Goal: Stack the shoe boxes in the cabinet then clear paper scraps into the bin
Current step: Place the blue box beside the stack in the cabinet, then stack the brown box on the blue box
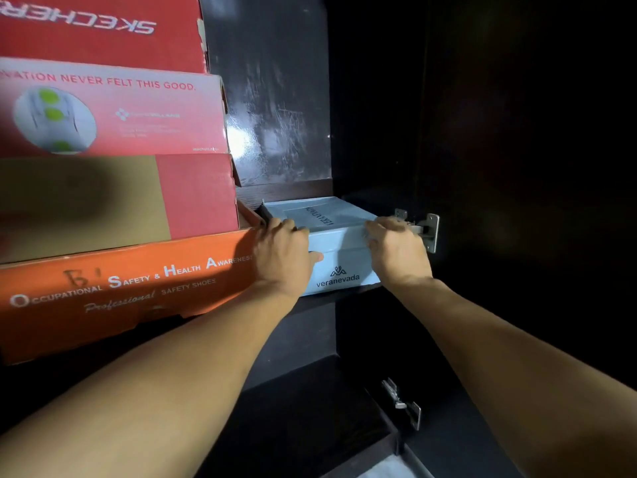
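Both forearms reaching in. Left hand (282, 250) and right hand (396, 250) gripping the near top corners of the pale blue Veranevada shoe box (339, 250), fingers curled over its lid. Box on the cabinet shelf (310, 300), long axis running back toward the rear wall, just beside the orange safety-shoe box (120, 291) carrying three stacked boxes. Box contents unseen.

Head cam, close, facing cabinet (517, 132)

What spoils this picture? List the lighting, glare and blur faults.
Head view: the right side of the cabinet sinks into black; glare streaks its glossy back panel; the stacked boxes are slightly motion-blurred; a dark shadow crosses the brown box.
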`<action>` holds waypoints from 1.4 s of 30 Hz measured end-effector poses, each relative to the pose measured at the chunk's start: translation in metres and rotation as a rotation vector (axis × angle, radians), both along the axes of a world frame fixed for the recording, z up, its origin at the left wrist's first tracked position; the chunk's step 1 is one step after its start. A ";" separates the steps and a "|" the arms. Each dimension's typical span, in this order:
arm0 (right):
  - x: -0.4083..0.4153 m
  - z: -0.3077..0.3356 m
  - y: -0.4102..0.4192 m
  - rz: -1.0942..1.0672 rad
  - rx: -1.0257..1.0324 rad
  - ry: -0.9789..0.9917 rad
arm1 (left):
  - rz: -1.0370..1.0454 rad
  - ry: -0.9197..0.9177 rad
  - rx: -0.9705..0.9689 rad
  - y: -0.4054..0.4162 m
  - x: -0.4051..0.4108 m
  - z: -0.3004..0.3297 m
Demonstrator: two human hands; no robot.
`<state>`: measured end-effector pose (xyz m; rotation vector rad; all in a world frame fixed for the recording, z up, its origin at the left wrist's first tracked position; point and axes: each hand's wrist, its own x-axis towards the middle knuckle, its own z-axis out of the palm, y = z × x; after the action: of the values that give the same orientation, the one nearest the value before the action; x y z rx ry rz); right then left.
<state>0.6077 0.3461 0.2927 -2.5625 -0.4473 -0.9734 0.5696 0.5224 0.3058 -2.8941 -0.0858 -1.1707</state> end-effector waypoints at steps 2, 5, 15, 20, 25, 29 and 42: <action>0.002 0.000 -0.002 -0.007 0.007 0.042 | 0.018 -0.001 0.070 -0.007 0.004 -0.002; -0.001 0.004 -0.008 0.008 -0.004 0.223 | 0.030 0.010 0.058 -0.015 0.010 -0.004; -0.043 0.012 -0.055 0.108 0.098 0.465 | 0.028 0.247 0.021 -0.050 -0.011 0.001; -0.084 0.010 -0.093 0.028 0.095 0.565 | -0.222 0.299 -0.038 -0.080 -0.057 -0.013; -0.149 -0.005 -0.136 0.031 0.087 0.672 | -0.433 0.904 -0.283 -0.122 -0.104 -0.038; -0.204 -0.038 -0.180 -0.024 0.057 0.844 | -0.509 1.191 -0.211 -0.163 -0.140 -0.069; -0.318 -0.197 -0.333 -0.399 0.010 1.087 | -0.645 1.446 -0.246 -0.330 -0.222 -0.258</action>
<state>0.2893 0.0128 0.0954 -2.7396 0.3773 0.4043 0.3479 0.1925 0.0474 -3.2097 0.7630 1.2171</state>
